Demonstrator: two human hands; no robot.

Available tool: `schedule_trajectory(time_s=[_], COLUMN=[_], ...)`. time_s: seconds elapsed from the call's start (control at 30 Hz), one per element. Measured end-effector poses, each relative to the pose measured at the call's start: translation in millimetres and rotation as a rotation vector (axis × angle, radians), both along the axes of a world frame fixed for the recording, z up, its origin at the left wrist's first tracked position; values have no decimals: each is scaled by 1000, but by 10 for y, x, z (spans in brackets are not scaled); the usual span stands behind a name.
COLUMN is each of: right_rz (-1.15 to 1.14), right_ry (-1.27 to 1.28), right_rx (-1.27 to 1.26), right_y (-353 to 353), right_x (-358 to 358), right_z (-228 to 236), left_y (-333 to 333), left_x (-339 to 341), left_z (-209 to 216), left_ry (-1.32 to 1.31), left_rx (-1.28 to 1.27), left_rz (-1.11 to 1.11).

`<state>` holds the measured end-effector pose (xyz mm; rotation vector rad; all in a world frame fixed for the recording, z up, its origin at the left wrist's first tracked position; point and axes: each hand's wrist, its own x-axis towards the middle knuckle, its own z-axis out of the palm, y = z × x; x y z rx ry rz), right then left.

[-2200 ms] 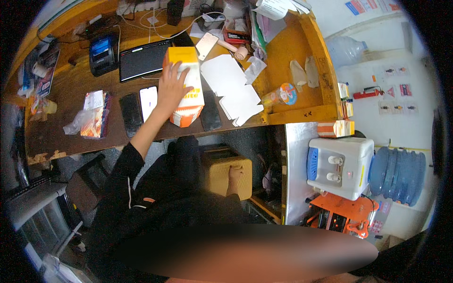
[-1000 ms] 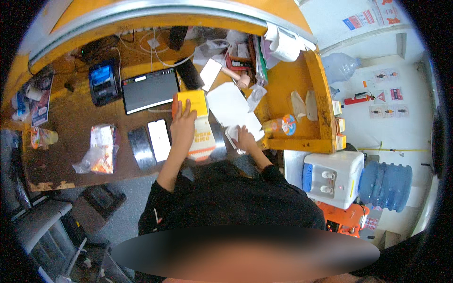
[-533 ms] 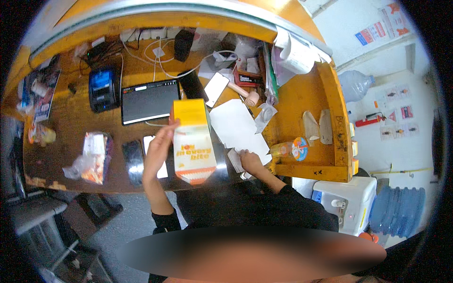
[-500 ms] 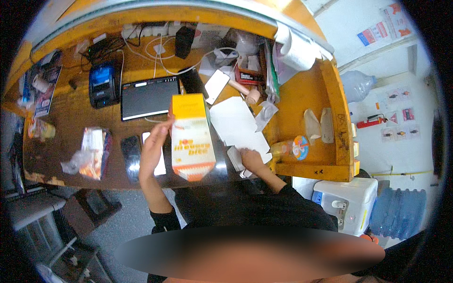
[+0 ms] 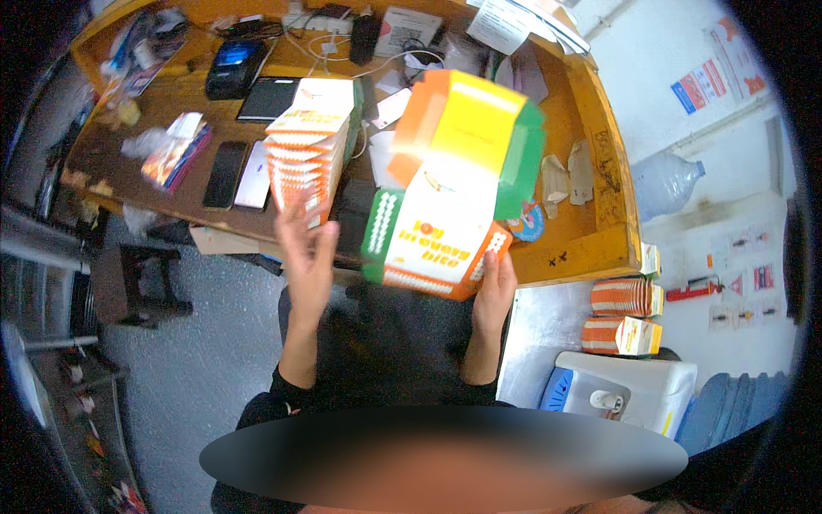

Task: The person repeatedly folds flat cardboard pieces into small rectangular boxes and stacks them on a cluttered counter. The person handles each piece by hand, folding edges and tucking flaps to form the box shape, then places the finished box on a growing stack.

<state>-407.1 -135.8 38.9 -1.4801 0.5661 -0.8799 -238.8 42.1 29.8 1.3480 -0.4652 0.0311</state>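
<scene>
My right hand point(image 5: 495, 298) grips a flat, unfolded carton point(image 5: 449, 201) by its lower right corner, thumb on the printed face. This carton is white and yellow with orange and green flaps, held tilted above the desk's front edge and slightly blurred. To its left, a stack of nested food cartons point(image 5: 310, 141) in white, orange and green lies on the desk. At the near end of that stack is my left hand point(image 5: 306, 261), open with fingers apart; whether its fingertips touch the stack, I cannot tell.
Left of the stack lie a white phone point(image 5: 253, 176), a dark phone point(image 5: 225, 175) and a colourful packet point(image 5: 177, 154). Behind are a black card machine point(image 5: 235, 68) and cables. Folded cartons point(image 5: 625, 336) stand on a metal surface at right, beside a white water dispenser point(image 5: 629, 385).
My right hand has lifted a flat carton off the pile of white sheets, its printed side now showing. My left hand has left the carton's side for the stack's near end. The view has shifted.
</scene>
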Motion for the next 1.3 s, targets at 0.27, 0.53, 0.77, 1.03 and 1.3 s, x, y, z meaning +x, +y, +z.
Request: schedule_trajectory(time_s=[0.27, 0.53, 0.77, 1.03, 1.3], right_rz=[261, 186, 211, 267, 97], right_ry=[126, 24, 201, 12, -317], right_rx=[75, -434, -587, -1052, -1037], right_y=[423, 1143, 1215, 1246, 1215], right_x=[-313, -115, -108, -93, -8], right_z=[-367, 63, 139, -19, -95], left_y=[321, 390, 515, 586, 637], left_x=[-624, -1329, -1370, -1445, -1246], left_z=[112, -41, -236, -923, -1077], left_ry=[334, -425, -215, 197, 86], left_rx=[-137, 352, 206, -251, -209], left_rz=[-318, 35, 49, 213, 362])
